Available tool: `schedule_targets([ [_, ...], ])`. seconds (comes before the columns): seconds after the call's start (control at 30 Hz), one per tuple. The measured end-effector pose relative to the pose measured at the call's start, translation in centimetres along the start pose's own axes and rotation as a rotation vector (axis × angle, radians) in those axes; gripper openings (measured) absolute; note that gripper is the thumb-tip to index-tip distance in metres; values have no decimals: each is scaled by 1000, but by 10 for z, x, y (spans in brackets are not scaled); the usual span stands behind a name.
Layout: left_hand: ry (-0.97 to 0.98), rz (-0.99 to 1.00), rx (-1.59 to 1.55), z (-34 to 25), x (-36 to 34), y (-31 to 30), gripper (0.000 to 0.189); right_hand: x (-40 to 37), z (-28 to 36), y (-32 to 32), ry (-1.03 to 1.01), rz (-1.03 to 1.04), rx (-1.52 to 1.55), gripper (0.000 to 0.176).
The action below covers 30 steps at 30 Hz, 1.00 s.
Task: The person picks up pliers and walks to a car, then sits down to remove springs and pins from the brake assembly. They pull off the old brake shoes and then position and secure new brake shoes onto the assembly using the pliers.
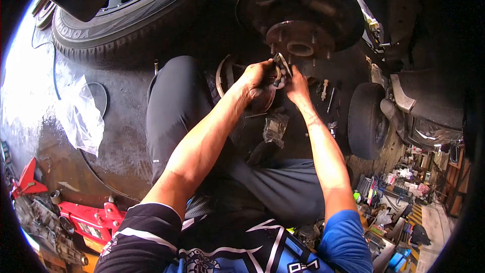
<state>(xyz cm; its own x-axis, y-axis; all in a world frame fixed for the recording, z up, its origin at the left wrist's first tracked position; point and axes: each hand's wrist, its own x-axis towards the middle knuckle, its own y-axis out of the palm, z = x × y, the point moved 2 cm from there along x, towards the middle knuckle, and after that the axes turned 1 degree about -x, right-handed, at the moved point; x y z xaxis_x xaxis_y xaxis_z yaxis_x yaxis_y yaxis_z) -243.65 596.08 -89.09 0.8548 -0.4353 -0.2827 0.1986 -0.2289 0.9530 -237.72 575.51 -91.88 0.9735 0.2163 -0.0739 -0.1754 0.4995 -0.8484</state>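
Note:
My left hand (256, 78) is closed around a small, dark and shiny curved metal part (279, 71), whose exact kind I cannot make out. From the other side, the fingers of my right hand (297, 86) press against the same part. Just above both hands is a rusty wheel hub (290, 33) with several studs, in front of a dark round backing plate (252, 7). Behind and below my left hand, a curved brake shoe (220, 78) lies on the floor, partly hidden. A crumpled clear plastic bag (275, 129) lies below the hands.
To the right of my hands lie a bolt-like part (325, 90) and a thin metal rod (331, 100). A large tyre (126, 35) is at upper left, another wheel (368, 121) at right. A red floor jack (91, 217) stands lower left; tools and boxes (389, 202) crowd the lower right.

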Motion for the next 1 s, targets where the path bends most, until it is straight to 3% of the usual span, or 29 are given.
schedule_targets([
  [0.07,-2,-5,68,-3,-2,-1,30,-16,57,-22,-105,25,-195,31],
  [0.17,-59,-136,396,-14,-15,4,29,-11,54,-23,-47,1,-322,36],
  [0.27,22,-181,596,-14,-11,-1,24,-8,66,-25,-55,9,-460,42],
  [0.37,32,-209,605,-17,-21,13,21,-7,63,-27,-26,22,-540,40],
  [0.47,-12,-124,396,-17,-10,12,19,-18,82,-39,-13,33,-621,40],
  [0.63,-115,-120,335,-14,14,5,23,-13,63,-43,-297,-122,-888,43],
  [0.73,25,-219,778,-18,20,11,33,-18,69,-47,-316,-139,-910,46],
  [0.87,56,-212,431,-2,31,3,32,-21,70,-43,-153,-51,-706,47],
  [1.0,-7,-79,52,2,29,6,27,-13,52,-39,-148,-57,-516,56],
])
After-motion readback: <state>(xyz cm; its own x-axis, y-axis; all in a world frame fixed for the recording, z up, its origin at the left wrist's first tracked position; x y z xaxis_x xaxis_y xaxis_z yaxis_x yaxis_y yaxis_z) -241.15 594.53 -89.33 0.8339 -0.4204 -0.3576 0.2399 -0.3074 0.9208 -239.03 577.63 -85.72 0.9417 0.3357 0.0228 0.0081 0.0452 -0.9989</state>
